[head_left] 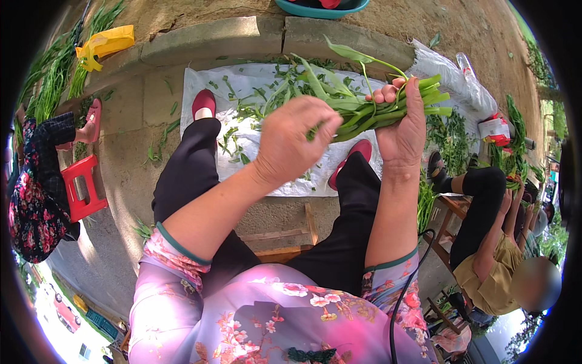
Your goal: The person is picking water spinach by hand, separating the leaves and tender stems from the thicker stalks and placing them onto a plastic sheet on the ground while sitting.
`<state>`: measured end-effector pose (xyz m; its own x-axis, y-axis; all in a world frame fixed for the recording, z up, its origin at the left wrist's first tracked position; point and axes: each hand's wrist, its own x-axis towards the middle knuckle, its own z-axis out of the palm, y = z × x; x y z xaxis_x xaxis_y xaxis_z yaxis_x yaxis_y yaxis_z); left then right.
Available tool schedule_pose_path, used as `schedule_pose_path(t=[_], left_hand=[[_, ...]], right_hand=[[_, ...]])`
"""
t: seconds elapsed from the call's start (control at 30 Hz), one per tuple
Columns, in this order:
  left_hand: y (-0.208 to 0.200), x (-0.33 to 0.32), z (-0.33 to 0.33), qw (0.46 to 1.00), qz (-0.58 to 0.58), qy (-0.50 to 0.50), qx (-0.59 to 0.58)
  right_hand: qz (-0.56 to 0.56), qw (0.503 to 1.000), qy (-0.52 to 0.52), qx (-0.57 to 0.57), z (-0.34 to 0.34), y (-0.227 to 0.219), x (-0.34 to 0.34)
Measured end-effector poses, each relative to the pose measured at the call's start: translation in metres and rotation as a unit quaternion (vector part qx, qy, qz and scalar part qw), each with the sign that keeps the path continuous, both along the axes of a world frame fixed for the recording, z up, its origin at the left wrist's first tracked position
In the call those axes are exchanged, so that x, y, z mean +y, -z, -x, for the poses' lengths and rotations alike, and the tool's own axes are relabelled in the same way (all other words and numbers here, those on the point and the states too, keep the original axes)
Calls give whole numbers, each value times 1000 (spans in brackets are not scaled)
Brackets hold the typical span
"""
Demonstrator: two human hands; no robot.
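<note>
Head view: nearest to us we see the shirt, pale purple with pink blossoms and green-edged sleeves. A black cable runs over its right side. Next we note the black trousers, knees apart, with part of a wooden frame between the thighs.

Above the lap we locate the bunch of green stems and leaves, raised over the sheet. The right hand grips it: the palm faces up, the fingers curl around the stems, and the thumb lies along the near side. The cut ends point right. The left hand is at the leafy end, fingers bent inward and slightly blurred; we cannot tell whether it pinches a leaf.

Below the hands we find the white sheet, strewn with loose leaves. The red shoes rest on it, one at each side.

Farther out, we see a red stool beside a seated person at left, and a co-worker in a tan top at right. Beyond the sheet we identify the stone curb, a yellow bag and, at the top edge, a teal basin.
</note>
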<state>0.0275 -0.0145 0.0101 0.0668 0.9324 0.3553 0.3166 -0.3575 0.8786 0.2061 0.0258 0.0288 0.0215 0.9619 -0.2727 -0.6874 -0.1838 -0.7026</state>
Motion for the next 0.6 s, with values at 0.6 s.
schedule_pose_path(t=[0.6], left_hand=[[-5,23,6,1000,16,17,2]], right_hand=[[84,989,-118,-41,32,0,-12]])
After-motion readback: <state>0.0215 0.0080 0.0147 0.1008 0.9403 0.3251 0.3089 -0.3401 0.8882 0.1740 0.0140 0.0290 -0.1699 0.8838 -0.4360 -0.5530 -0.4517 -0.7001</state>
